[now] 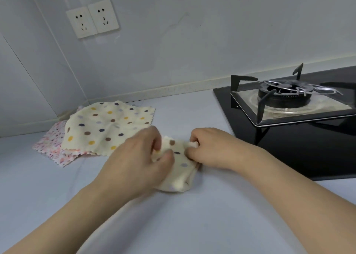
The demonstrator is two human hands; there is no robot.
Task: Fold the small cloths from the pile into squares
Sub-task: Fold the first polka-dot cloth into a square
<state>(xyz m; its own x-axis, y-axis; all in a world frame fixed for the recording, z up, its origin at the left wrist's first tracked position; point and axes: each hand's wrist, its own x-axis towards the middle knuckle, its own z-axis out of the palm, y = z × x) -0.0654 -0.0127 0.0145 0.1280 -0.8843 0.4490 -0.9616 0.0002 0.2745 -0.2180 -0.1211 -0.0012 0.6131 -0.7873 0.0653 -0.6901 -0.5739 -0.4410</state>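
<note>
Cream dotted cloth (178, 164) sitting bunched and half-folded on the counter (212, 215), brown, grey and lilac spots showing. Left hand (138, 163) and right hand (210, 148) both pinching its edges. Further back, pile (100, 128) lying flat near the wall.

A person's left hand (137, 160) and right hand (211, 147) pinch the opposite sides of a small cream cloth (178, 164) with coloured dots, bunched and partly folded on a pale counter (173, 215). Just behind and to the left lies a pile (92, 132) of cloths: a cream dotted cloth (107, 126) spread flat on top of a pink speckled cloth (52, 144). A black gas stove (289, 107) with a burner and pot stand sits at the right. Two white sockets (92, 19) are mounted on the wall (192, 32) above the pile.
</note>
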